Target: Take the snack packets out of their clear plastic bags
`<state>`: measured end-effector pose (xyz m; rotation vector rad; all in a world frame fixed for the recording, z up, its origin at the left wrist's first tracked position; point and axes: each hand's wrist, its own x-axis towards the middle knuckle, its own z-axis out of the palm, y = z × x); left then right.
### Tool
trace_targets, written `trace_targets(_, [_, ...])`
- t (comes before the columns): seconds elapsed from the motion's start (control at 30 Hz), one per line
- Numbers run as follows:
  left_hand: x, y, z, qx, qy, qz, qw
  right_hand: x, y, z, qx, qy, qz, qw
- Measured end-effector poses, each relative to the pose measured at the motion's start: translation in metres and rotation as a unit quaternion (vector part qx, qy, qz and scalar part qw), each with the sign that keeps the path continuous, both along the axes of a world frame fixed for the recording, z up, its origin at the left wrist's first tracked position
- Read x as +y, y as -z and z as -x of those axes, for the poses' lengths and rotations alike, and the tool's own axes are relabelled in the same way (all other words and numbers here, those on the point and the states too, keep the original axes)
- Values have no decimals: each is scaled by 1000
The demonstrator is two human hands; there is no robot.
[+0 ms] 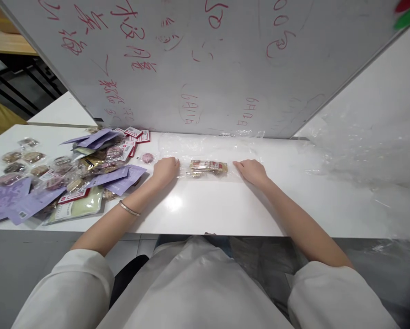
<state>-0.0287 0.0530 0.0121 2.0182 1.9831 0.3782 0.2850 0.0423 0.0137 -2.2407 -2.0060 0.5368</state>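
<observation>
A sheet of clear bubble wrap [205, 145] lies on the white table against the foot of the whiteboard. On its near part rests a small gold and red packet [209, 167] in shiny wrapping. My left hand [166, 171] is closed on the wrap's left side, thumb and fingers pinched together. On the opposite side my right hand [252, 172] pinches the wrap's edge. The packet sits between the two hands, touched by neither. Just left of my left hand lies a small pink wrapped piece [147, 158].
A heap of wrapped snacks, purple pouches [36, 203], red-and-white boxes [75, 195] and a green pouch [77, 208] covers the table's left. The whiteboard [205, 68] with red writing stands behind. Clear plastic wrap [348, 151] is piled at the right. The table's front edge runs before me.
</observation>
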Motion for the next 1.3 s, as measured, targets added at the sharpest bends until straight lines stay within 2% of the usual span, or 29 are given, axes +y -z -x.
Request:
trace_targets(0.07, [-2,0,-4,31,-4,-2,1000,-1,2,2,-54,16,1,998])
trace_targets(0.13, [-5,-1,-8,58,16,-64,996,-6,4,4,-111,36,-41,992])
trace_targets(0.17, [-7,-2,-9,64,58,-115,990,-11,5,5,-129,29,-90,987])
trace_targets(0.2, [-9,-3,-11,62,127,-164,976,-16,5,7,-132,0,-151,980])
trace_targets(0.27, [-12,-3,-15,36,314,-212,925,-26,5,11,-90,-140,-251,954])
trace_targets(0.3, [-13,-2,-17,18,391,-200,898,-29,6,14,-56,-228,-265,935])
trace_targets(0.33, [-13,-1,-19,3,440,-174,881,-32,8,18,-24,-300,-256,918])
trace_targets(0.37, [-12,0,-21,-5,461,-144,876,-33,11,22,2,-346,-237,908])
trace_targets(0.4, [-11,1,-23,-8,460,-115,881,-33,14,25,18,-362,-217,906])
trace_targets(0.5, [-4,0,-20,-12,407,-46,912,-30,22,30,19,-319,-195,927])
trace_targets(0.6, [3,-11,-5,-52,368,6,929,-30,18,24,13,-309,-190,932])
trace_targets(0.7, [7,-23,16,-142,331,77,930,-35,2,16,45,-285,-150,946])
trace_targets(0.77, [7,-28,27,-194,289,136,928,-37,-8,15,99,-244,-81,961])
trace_targets(0.83, [5,-28,31,-226,244,197,922,-37,-12,17,151,-205,-4,967])
trace_targets(0.9, [1,-26,30,-247,196,248,916,-35,-11,21,150,-187,21,971])
trace_targets(0.97, [-3,-22,27,-220,160,247,930,-34,-5,23,96,-172,-8,980])
trace_targets(1.07, [-10,-19,27,-88,172,160,968,-35,1,12,60,-148,-38,986])
trace_targets(1.13, [-13,-18,31,-30,193,122,973,-39,-2,-2,110,-151,-9,982])
trace_targets(1.2, [-16,-20,37,-3,219,106,970,-42,-10,-19,175,-143,56,973])
trace_targets(1.27, [-18,-22,41,45,256,100,960,-43,-20,-34,195,-109,117,968])
trace_targets(1.3, [-20,-24,41,75,266,101,956,-41,-24,-39,181,-82,120,973])
